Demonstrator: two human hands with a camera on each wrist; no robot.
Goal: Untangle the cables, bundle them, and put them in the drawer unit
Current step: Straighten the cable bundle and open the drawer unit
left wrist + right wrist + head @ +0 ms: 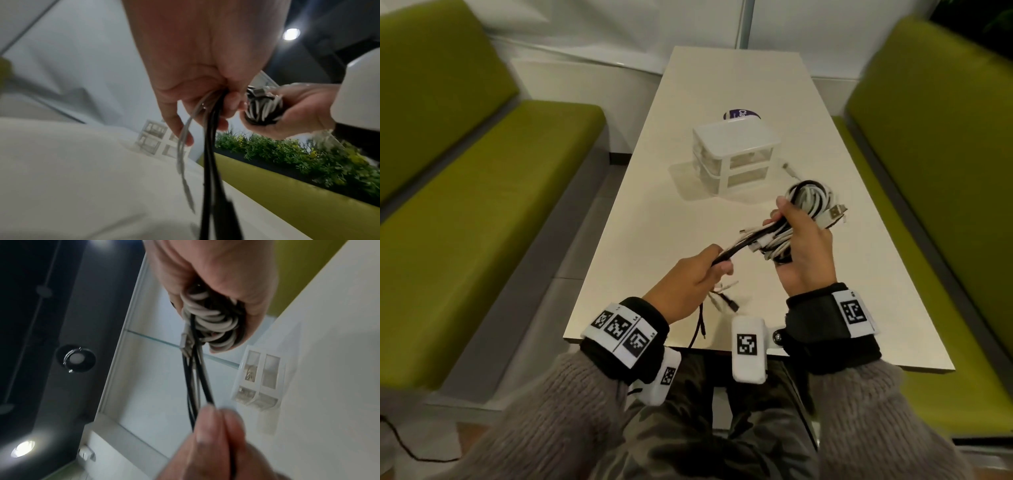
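Gripping coiled cables [808, 202] in right hand [804, 246], pinching loose ends in left hand [688, 284], near drawer unit [736, 161]; risking loops slipping, retangling.

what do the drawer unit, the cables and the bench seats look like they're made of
Drawer unit: looks like plastic, an opaque white glossy frame with see-through drawer fronts.
Cables: smooth rubbery or plastic sheathing, black and white, bending in loose loops; the USB plug shows a metal shell.
Bench seats: padded green upholstery, matte; fabric or vinyl, hard to tell.
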